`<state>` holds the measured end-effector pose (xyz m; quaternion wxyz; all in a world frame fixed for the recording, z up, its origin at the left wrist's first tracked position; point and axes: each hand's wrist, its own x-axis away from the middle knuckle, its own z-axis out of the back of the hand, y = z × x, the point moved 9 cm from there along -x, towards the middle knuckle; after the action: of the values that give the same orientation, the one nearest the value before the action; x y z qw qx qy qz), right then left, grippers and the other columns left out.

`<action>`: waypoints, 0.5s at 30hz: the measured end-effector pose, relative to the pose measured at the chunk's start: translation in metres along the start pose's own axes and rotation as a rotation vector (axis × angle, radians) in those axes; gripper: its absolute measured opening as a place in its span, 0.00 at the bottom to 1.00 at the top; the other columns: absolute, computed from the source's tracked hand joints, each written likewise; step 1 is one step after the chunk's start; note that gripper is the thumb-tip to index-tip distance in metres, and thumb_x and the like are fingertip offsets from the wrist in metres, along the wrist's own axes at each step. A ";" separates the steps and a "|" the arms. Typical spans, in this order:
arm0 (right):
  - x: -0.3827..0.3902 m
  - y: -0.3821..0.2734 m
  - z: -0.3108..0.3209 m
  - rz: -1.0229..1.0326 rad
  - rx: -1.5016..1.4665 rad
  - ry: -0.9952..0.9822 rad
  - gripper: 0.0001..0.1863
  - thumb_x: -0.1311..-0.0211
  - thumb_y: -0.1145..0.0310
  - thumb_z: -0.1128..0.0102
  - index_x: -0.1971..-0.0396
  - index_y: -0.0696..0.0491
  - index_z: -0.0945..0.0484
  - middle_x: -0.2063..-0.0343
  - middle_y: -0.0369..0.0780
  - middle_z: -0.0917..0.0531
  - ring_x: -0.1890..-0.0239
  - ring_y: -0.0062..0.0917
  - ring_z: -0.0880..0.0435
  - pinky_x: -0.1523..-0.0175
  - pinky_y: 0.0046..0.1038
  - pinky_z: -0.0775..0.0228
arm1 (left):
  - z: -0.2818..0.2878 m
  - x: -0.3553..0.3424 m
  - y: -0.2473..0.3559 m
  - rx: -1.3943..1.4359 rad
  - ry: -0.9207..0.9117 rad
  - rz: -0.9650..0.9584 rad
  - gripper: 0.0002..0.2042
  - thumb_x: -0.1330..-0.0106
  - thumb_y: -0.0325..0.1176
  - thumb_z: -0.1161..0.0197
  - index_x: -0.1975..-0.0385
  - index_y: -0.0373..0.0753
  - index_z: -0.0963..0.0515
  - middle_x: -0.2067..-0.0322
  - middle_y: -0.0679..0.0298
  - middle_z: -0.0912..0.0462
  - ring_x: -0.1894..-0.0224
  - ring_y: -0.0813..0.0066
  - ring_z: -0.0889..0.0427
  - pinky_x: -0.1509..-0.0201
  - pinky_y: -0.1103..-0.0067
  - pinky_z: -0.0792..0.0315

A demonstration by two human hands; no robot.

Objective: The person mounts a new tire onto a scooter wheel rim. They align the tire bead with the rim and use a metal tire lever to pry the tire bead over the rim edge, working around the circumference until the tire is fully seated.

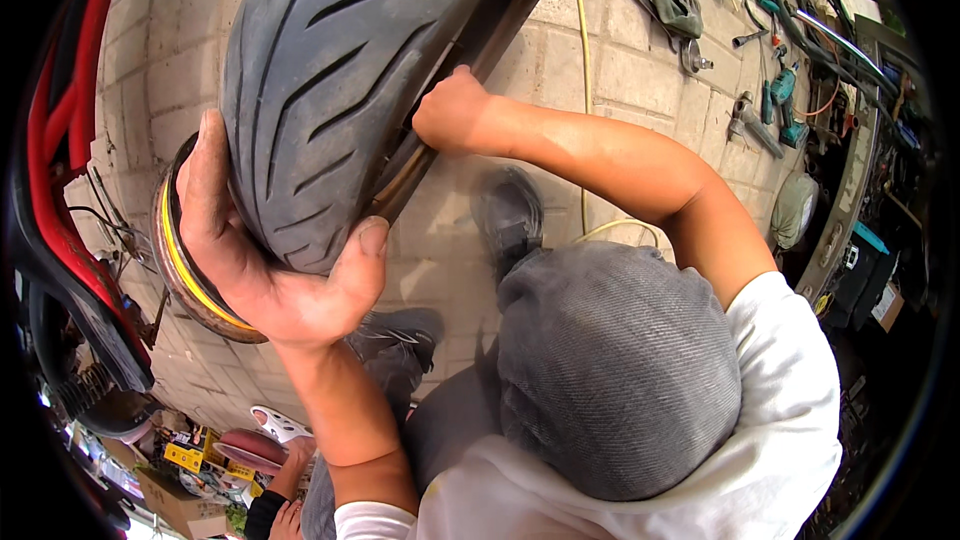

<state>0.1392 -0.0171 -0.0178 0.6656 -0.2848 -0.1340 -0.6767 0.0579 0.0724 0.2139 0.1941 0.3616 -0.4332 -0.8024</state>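
A worn black motorcycle tire [330, 70] with slanted tread grooves stands tilted in front of me, its hollow side toward my right. My left hand [275, 275] cups the near end of the tread, thumb on one side and fingers on the other. At the tire's inner edge, my right hand [455, 112] is closed, with its fingertips hidden in the opening. Beneath my left hand, a round black piece with a yellow stripe [185, 275] is partly covered by my fingers and wrist.
A red metal frame [75, 110] rises at the left. A yellow hose [584, 50] crosses the paved floor. Wrenches, gloves [668, 2] and a teal power tool [787, 100] lie at the upper right. Another person's hand [287, 518] and several boxes are at the lower left.
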 end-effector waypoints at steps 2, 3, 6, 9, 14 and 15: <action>-0.001 -0.036 0.006 0.192 -0.346 -0.212 0.11 0.57 0.69 0.35 0.71 0.54 0.14 0.68 0.44 0.13 0.63 0.39 0.14 0.60 0.40 0.25 | 0.002 0.002 -0.002 -0.011 0.021 -0.008 0.49 0.54 0.47 0.25 0.35 0.24 0.42 0.46 0.49 0.31 0.46 0.59 0.29 0.38 0.68 0.36; 0.005 -0.050 0.025 0.243 -0.436 -0.146 0.09 0.57 0.69 0.37 0.75 0.57 0.16 0.72 0.47 0.14 0.65 0.43 0.15 0.62 0.37 0.24 | 0.002 0.002 -0.001 -0.011 0.021 -0.002 0.49 0.54 0.47 0.25 0.35 0.24 0.42 0.46 0.49 0.31 0.45 0.59 0.29 0.38 0.67 0.36; 0.013 -0.065 0.043 0.469 -0.761 0.000 0.15 0.53 0.65 0.35 0.66 0.58 0.17 0.66 0.48 0.15 0.59 0.44 0.16 0.55 0.38 0.25 | 0.003 0.002 -0.001 -0.001 0.022 0.014 0.49 0.54 0.47 0.25 0.35 0.24 0.41 0.45 0.48 0.32 0.46 0.58 0.28 0.39 0.67 0.35; 0.018 -0.042 0.034 0.344 -0.537 -0.224 0.23 0.51 0.60 0.31 0.55 0.55 0.20 0.64 0.47 0.15 0.56 0.43 0.17 0.51 0.39 0.25 | 0.000 0.002 -0.001 0.030 0.019 0.022 0.48 0.55 0.45 0.25 0.35 0.25 0.40 0.46 0.48 0.31 0.47 0.58 0.28 0.40 0.68 0.35; -0.001 0.043 -0.004 0.222 -0.165 -0.253 0.17 0.53 0.61 0.29 0.62 0.51 0.15 0.66 0.43 0.14 0.61 0.40 0.15 0.57 0.38 0.24 | -0.004 0.001 0.003 0.035 -0.086 0.031 0.49 0.50 0.45 0.24 0.33 0.26 0.45 0.40 0.45 0.32 0.41 0.57 0.27 0.35 0.68 0.35; -0.006 0.056 -0.006 0.216 -0.069 -0.183 0.15 0.55 0.64 0.30 0.65 0.51 0.14 0.67 0.42 0.14 0.63 0.39 0.15 0.60 0.38 0.24 | -0.004 0.001 0.005 0.025 -0.103 0.031 0.49 0.49 0.45 0.24 0.33 0.26 0.46 0.39 0.44 0.32 0.39 0.56 0.27 0.35 0.68 0.35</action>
<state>0.1924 -0.0203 -0.0367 0.7095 -0.3808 -0.1391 -0.5764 0.0597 0.0670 0.2159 0.1794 0.3155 -0.4581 -0.8114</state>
